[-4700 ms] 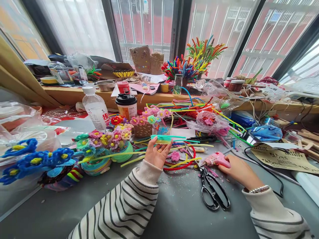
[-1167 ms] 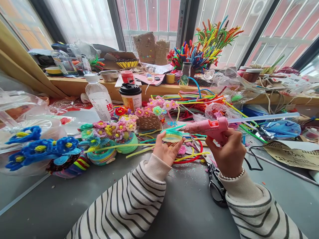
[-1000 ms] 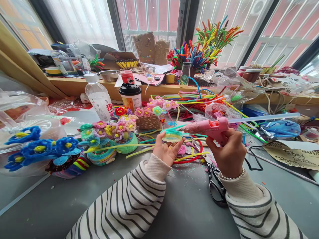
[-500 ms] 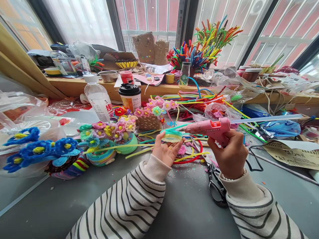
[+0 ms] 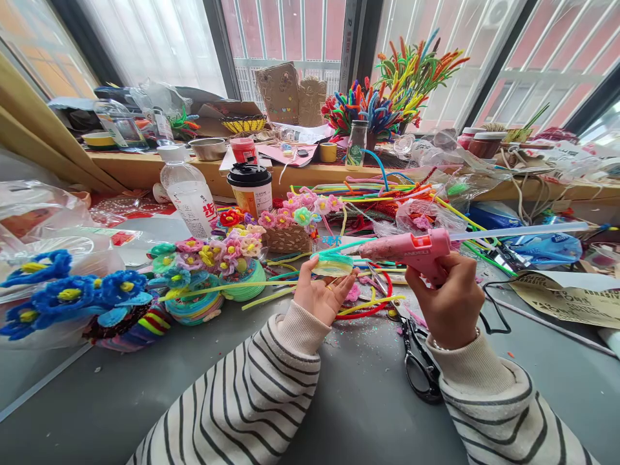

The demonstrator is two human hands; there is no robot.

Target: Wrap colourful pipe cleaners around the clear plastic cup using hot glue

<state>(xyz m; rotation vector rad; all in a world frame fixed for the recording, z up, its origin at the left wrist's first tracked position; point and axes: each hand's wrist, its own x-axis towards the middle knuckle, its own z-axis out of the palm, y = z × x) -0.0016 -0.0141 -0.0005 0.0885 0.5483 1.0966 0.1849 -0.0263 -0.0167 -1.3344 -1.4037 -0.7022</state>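
My left hand (image 5: 322, 294) holds a small round piece wrapped in green and yellow pipe cleaner (image 5: 334, 265) between thumb and fingers, palm turned up. Long green and yellow strands run from the piece out to the left. My right hand (image 5: 448, 300) is wrapped round the handle of a pink glue gun (image 5: 407, 248), with a long clear glue stick (image 5: 523, 230) poking out of its back. The gun's nozzle points left, close to the wrapped piece; whether they touch I cannot tell. Black-handled scissors (image 5: 420, 365) lie by my right wrist.
Blue pipe-cleaner flowers (image 5: 70, 294) and decorated pots stand at left. Behind them are a water bottle (image 5: 188, 194) and a lidded coffee cup (image 5: 250, 190). Loose pipe cleaners (image 5: 387, 194) lie at the back. A black cable (image 5: 498, 316) and printed paper (image 5: 571, 300) are at right.
The view has shifted very slightly. Both hands keep nearly the same place and hold, with the glue gun still close to the wrapped piece.
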